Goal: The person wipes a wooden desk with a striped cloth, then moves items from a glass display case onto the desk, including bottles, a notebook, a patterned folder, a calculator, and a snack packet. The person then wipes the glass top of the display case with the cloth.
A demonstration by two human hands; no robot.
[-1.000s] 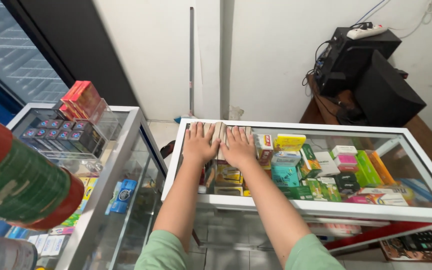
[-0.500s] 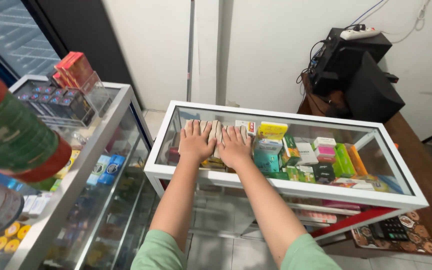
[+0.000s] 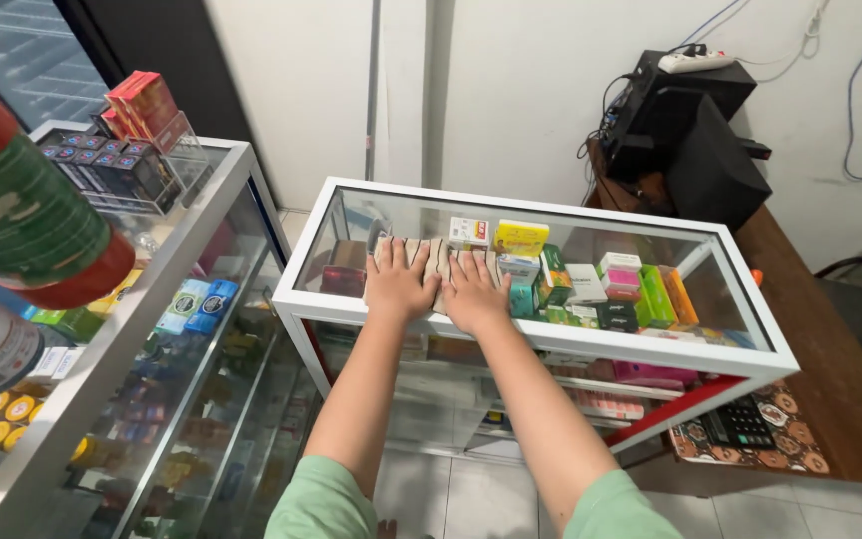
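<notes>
Hands are lying flat, side by side, on the glass surface (image 3: 641, 250) of a white-framed display cabinet. The left hand (image 3: 398, 284) is pressing palm-down with its fingers (image 3: 391, 255) spread open and gripping nothing, and the right hand (image 3: 475, 290) is resting just beside it, thumbs nearly touching, its fingers (image 3: 476, 262) likewise spread open and empty. Both palms are sitting near the front left part of the glass, directly above a row of tan upright boxes (image 3: 435, 262) that are standing inside the cabinet under the pane. To the right of those, a yellow carton (image 3: 521, 238), a teal box (image 3: 521, 291), a pink and white box (image 3: 621, 274) and tall green and orange boxes (image 3: 668, 295) are crowding the same shelf. Green short sleeves (image 3: 323, 499) are showing at the bottom edge. On the left, a second glass counter (image 3: 202, 215) is carrying a clear rack of red packets (image 3: 147, 105) and dark small boxes (image 3: 102, 165). A black calculator (image 3: 740, 424) is lying on a wooden desk (image 3: 850, 399) at the right, and black speakers (image 3: 695, 130) are standing behind it.
</notes>
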